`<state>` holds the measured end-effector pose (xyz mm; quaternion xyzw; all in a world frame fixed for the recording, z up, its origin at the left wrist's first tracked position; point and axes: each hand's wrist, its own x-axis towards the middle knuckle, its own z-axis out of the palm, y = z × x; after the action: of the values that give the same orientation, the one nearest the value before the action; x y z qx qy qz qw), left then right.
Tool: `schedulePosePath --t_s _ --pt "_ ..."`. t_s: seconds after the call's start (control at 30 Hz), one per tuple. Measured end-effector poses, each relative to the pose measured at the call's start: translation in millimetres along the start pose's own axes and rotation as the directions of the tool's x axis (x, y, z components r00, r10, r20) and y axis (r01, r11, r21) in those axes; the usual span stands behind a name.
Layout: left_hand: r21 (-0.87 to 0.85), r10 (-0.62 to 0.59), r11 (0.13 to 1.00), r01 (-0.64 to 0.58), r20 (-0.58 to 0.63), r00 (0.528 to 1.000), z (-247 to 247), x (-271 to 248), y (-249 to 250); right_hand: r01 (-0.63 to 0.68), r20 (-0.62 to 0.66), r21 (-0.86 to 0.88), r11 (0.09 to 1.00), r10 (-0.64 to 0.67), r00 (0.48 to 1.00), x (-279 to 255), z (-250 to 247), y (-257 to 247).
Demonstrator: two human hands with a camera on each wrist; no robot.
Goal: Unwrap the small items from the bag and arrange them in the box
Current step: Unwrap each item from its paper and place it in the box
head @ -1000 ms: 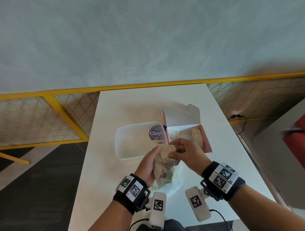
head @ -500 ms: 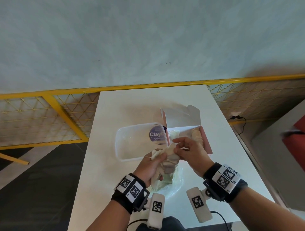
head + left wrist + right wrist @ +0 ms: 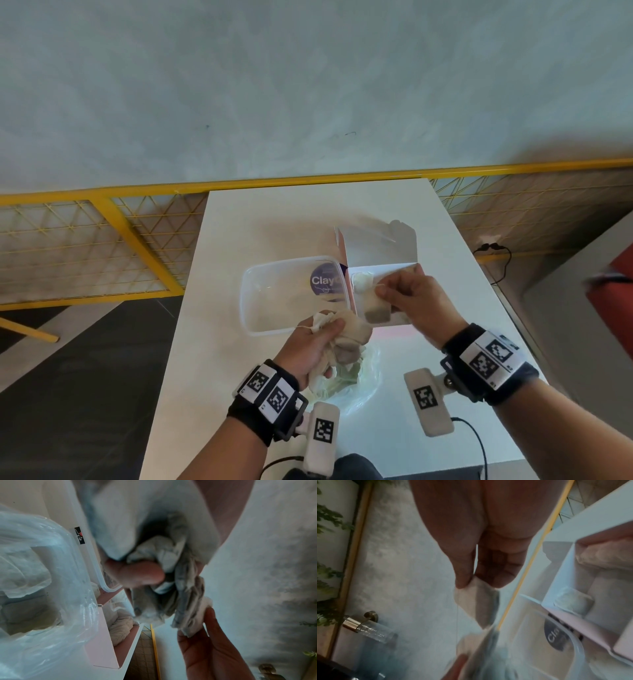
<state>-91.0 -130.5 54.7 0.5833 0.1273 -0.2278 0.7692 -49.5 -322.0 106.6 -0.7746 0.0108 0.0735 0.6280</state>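
Under both hands lies one white table (image 3: 260,219). Just beyond the left hand (image 3: 308,346) sits one clear plastic tray (image 3: 274,301) with a purple "Clay" label. Touching the tray's right side and directly below the right hand (image 3: 411,301) stands one pink box (image 3: 380,322), its lid up; two pale wrapped pieces already rest inside it. Beneath the left wrist, one clear plastic bag (image 3: 356,387) lies crumpled on the table.

The left hand's fingers curl around a bunch of tea bags (image 3: 346,337) with loose strings; how many it contains I cannot tell. The right hand pinches one single tea bag (image 3: 375,305) by its top corner between thumb and fingertips, hanging it over the box's near end, close to the bunch.

A thin string seems to run from the single bag toward the bunch; if it is tangled there, pulling away could drag others out or tear the paper. The corner pinch is slight, so the bag could also slip and land outside the box.
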Motion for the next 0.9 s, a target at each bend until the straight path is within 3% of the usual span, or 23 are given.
schedulePosePath --t_s 0.27,0.43,0.47,0.57,0.63,0.73,0.77,0.9 --pt "0.013 0.026 1.000 -0.025 -0.047 0.999 -10 0 3 0.150 -0.020 -0.124 0.981 -0.153 0.988 11 -46 -29" --pt "0.020 0.004 1.000 -0.002 -0.116 0.993 -19 1 3 0.271 -0.242 -0.019 0.962 -0.267 0.933 14 -69 -42" --pt "0.026 0.003 1.000 0.000 -0.122 0.993 -20 2 2 0.286 -0.234 -0.009 0.958 -0.280 0.931 14 -70 -44" --pt "0.063 0.008 0.998 -0.002 -0.093 0.996 -16 4 2 0.227 0.033 -0.136 0.964 -0.225 0.974 10 -52 -41" --pt "0.081 0.021 0.997 -0.017 -0.051 0.998 -10 4 3 0.198 0.197 -0.309 0.930 -0.141 0.970 8 -32 -30" --pt "0.104 0.050 0.993 -0.049 -0.005 0.999 -1 5 6 0.258 0.281 -0.609 0.750 -0.100 0.954 9 -7 -3" --pt "0.120 0.064 0.991 -0.065 0.006 0.998 1 5 7 0.239 0.287 -0.614 0.752 -0.070 0.955 9 0 2" --pt "0.143 0.088 0.986 -0.088 0.011 0.996 6 4 8 0.106 0.291 -0.422 0.901 0.024 0.956 7 19 10"
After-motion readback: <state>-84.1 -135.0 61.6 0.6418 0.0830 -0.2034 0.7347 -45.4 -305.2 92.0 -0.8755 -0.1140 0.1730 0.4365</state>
